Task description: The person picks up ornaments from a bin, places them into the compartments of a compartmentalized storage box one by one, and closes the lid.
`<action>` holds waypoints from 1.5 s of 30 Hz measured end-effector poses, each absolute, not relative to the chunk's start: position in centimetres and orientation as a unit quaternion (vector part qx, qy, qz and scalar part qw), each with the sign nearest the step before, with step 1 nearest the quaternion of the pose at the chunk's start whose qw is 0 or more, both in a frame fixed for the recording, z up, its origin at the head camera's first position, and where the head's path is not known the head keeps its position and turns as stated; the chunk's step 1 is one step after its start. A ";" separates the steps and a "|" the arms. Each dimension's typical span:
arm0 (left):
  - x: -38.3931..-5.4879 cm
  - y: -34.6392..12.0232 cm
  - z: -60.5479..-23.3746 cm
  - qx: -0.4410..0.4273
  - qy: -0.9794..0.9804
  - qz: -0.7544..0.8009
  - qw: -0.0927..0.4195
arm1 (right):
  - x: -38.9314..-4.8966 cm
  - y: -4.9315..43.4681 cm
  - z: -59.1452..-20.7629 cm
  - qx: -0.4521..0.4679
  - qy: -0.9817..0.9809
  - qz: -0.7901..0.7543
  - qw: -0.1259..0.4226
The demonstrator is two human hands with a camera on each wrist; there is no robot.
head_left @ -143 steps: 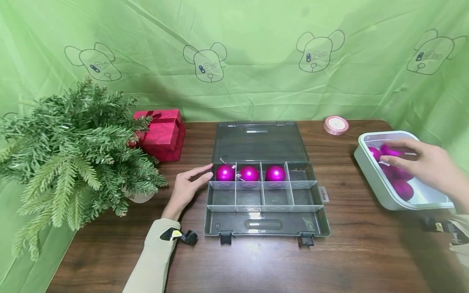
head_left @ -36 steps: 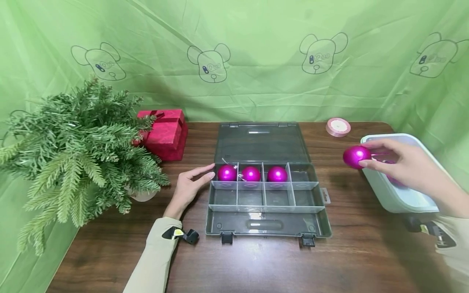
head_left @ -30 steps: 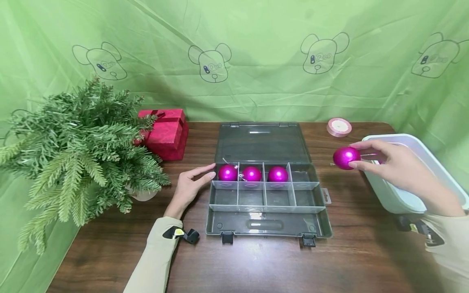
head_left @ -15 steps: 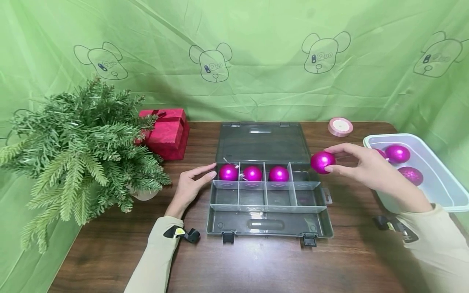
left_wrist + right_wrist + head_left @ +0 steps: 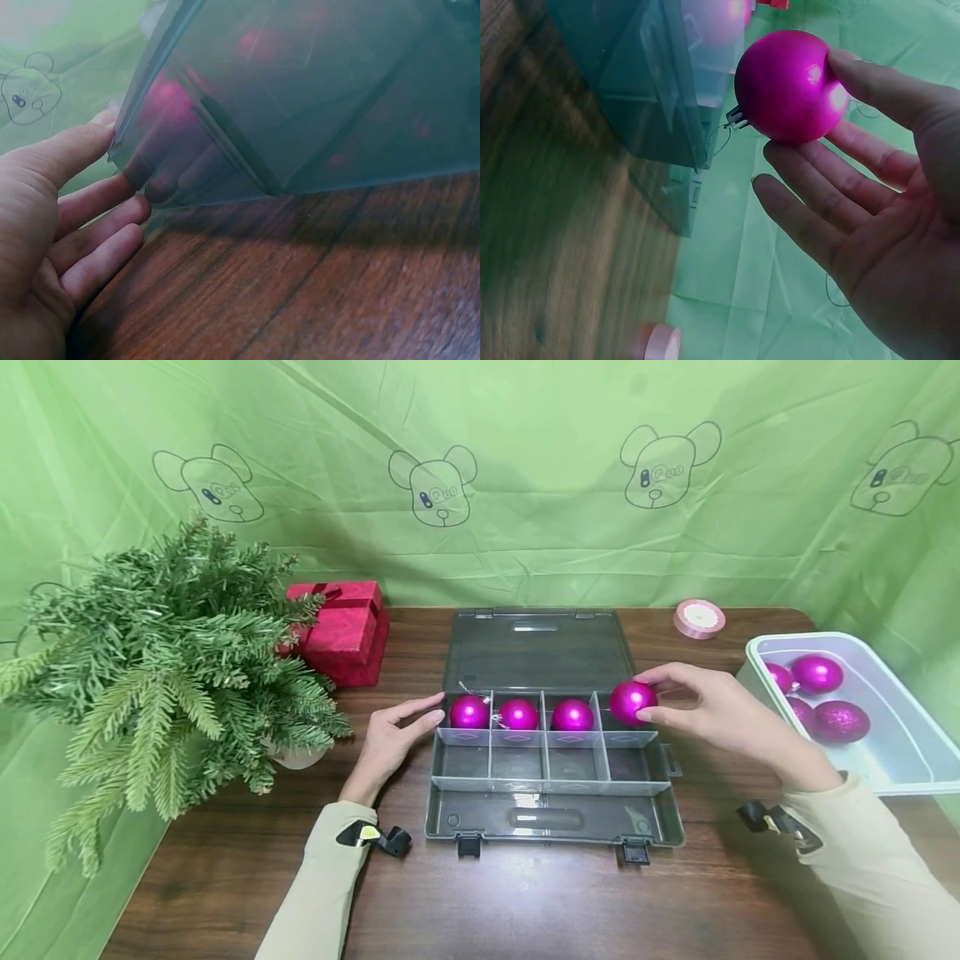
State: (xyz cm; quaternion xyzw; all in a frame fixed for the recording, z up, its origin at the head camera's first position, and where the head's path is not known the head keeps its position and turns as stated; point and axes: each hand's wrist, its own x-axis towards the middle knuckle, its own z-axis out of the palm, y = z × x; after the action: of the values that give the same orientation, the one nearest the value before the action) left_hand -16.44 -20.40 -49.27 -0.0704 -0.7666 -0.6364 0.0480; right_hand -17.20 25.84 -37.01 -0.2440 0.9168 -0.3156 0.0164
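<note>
A magenta bauble is pinched between the thumb and fingers of a person's right hand above the back-right compartment of a divided case. Three matching baubles sit in the case's other back compartments. The left hand, thumb and fingers apart, touches the case's left side. A pale tub with more baubles stands to the case's right, an evergreen tree to its left.

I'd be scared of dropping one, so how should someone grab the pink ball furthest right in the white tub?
I'd pinch that pink ball across its widest part, coming from above with thumb and fingers on opposite sides. It is round, its top is uncovered in the open tub, and bare floor to its right gives room, while another ball crowds its left.
</note>
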 end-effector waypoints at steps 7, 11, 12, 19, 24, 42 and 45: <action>-16.5 -20.4 -49.2 -0.076 -0.764 -0.638 0.049 | -17.3 25.3 -37.7 -0.247 0.908 -0.335 0.042; -16.6 -20.4 -49.3 -0.077 -0.765 -0.638 0.049 | -17.4 25.3 -38.0 -0.248 0.910 -0.331 0.040; -16.6 -20.4 -49.3 -0.078 -0.765 -0.637 0.049 | -17.4 25.3 -38.1 -0.248 0.912 -0.326 0.035; -16.5 -20.4 -49.2 -0.077 -0.765 -0.638 0.048 | -17.5 25.3 -38.5 -0.248 0.913 -0.322 0.025; -16.5 -20.4 -49.2 -0.074 -0.765 -0.638 0.047 | -17.6 25.2 -38.9 -0.249 0.910 -0.331 0.036; -16.5 -20.3 -49.2 -0.076 -0.764 -0.639 0.052 | -17.8 25.9 -38.7 -0.256 0.915 -0.310 0.025; -16.5 -20.4 -49.2 -0.074 -0.766 -0.637 0.051 | -17.9 26.3 -38.2 -0.253 0.919 -0.303 0.012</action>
State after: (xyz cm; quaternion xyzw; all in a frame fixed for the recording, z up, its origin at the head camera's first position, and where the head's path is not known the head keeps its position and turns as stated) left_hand -16.47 -20.41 -49.23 -0.0744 -0.7656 -0.6370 0.0512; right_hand -17.85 26.32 -38.19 -0.2525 0.9189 -0.3029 0.0125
